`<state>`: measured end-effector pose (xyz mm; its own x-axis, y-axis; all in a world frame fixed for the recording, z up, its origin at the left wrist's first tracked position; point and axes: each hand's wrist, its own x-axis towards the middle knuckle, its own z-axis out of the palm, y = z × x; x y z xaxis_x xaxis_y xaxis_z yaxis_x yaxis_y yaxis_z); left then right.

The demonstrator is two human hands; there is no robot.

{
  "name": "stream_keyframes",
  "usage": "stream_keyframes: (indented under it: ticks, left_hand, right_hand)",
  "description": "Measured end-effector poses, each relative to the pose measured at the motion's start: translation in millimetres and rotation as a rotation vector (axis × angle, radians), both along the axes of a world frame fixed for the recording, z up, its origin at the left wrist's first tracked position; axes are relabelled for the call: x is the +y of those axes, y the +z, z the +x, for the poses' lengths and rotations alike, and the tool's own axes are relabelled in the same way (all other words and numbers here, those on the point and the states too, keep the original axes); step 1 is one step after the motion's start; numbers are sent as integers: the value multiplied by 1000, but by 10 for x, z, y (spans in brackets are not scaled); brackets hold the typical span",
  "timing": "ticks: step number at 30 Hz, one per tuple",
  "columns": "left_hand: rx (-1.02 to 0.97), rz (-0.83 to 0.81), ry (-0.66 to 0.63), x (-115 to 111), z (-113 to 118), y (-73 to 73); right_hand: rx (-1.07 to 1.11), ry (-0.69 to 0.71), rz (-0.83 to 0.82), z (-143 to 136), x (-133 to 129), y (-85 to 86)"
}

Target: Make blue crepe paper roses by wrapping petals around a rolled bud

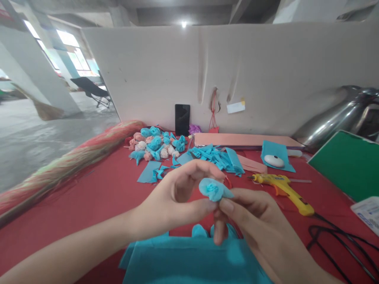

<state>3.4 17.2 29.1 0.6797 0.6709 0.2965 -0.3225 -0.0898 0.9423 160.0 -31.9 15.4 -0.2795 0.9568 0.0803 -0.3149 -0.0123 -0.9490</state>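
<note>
Between my two hands, above the red table, is a small blue crepe paper flower with a crumpled centre and a wide outer petal. My left hand comes from the left, its thumb under the flower's base and its fingers curved behind it. My right hand pinches the base and the pointed right end of the petal between thumb and fingers. Below the hands lie large blue crepe paper sheets, with rounded petal pieces at their far edge, partly hidden by the right fingers.
Finished blue, pink and white paper flowers are heaped at the back left. Cut blue strips lie beside them. A yellow glue gun with a black cord rests at right, near a green board and a metal jug.
</note>
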Motion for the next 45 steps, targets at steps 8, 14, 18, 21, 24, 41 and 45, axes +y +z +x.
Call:
stream_keyframes:
  ticks: [8, 14, 18, 21, 24, 41, 45]
  left_hand:
    - [19, -77, 7, -27, 20, -26]
    - [36, -65, 93, -16, 17, -7]
    - [38, -62, 145, -12, 27, 0]
    - [39, -84, 151, -5, 27, 9]
    - [36, -108, 134, 1, 24, 18]
    - [-18, -152, 69, 42, 36, -7]
    - [-12, -72, 203, 53, 46, -4]
  right_hand:
    - [49, 24, 40, 1, 42, -25]
    - [105, 1, 6, 21, 46, -3]
    - [89, 4, -49, 28, 45, 9]
    - [92, 7, -81, 28, 42, 19]
    - [123, 44, -133, 27, 33, 35]
    - [-344, -97, 206, 47, 30, 72]
    - [-561, -231, 366, 22, 26, 99]
